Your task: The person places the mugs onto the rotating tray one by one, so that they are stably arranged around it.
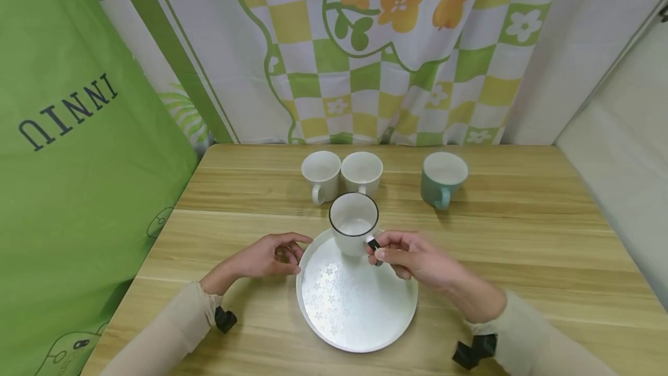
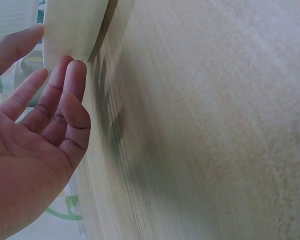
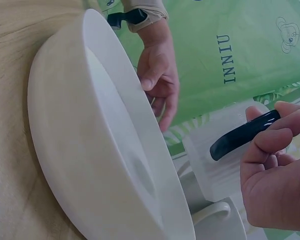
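Note:
My right hand (image 1: 412, 257) pinches the black-tipped handle of a white mug with a dark rim (image 1: 354, 213). In the head view this mug overlaps the far part of a round white tray (image 1: 360, 306) with a faint flower pattern. The right wrist view shows the mug's black handle (image 3: 240, 137) between thumb and fingers, above the tray's rim. At the tray's left side is my left hand (image 1: 271, 255), its fingers loosely bent and fingertips right at the rim. In the left wrist view nothing lies in the left palm (image 2: 35, 145).
Behind the tray, two white cups (image 1: 320, 170) (image 1: 362, 170) stand side by side. A teal cup (image 1: 443, 181) is farther right on the wooden table (image 1: 522, 237). A patterned curtain (image 1: 381, 74) hangs along the back edge, and green cloth (image 1: 94, 161) covers the left side.

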A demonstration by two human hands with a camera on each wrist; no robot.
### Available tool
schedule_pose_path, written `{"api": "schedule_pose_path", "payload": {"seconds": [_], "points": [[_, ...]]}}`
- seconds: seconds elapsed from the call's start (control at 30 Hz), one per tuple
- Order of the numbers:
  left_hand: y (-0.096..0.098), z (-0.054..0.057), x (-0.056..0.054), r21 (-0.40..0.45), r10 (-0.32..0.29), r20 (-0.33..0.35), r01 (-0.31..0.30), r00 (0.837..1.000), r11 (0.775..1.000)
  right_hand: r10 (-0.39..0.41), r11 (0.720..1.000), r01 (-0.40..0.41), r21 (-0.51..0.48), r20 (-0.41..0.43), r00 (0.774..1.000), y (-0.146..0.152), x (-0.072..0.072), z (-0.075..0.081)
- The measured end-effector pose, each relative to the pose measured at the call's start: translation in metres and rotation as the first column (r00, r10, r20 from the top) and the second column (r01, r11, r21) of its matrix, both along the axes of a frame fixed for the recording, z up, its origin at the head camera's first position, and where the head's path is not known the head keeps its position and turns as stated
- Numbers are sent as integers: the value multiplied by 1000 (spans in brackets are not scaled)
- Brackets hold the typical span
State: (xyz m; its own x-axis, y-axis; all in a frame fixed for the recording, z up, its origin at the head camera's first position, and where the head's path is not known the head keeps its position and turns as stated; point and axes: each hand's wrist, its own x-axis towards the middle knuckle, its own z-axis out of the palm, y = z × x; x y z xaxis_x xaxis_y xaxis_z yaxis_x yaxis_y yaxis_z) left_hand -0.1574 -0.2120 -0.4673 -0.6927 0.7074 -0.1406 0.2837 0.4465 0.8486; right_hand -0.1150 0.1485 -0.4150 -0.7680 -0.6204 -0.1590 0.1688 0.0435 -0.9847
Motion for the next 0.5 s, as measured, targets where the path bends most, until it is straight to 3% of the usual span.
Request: {"api": "schedule_pose_path", "payload": {"seconds": [0.5], "points": [[0,-1,-1,4,-5,-5,5,1000,1000,69,997,-69,-26,-2,998,-17,-2,-14]]}}
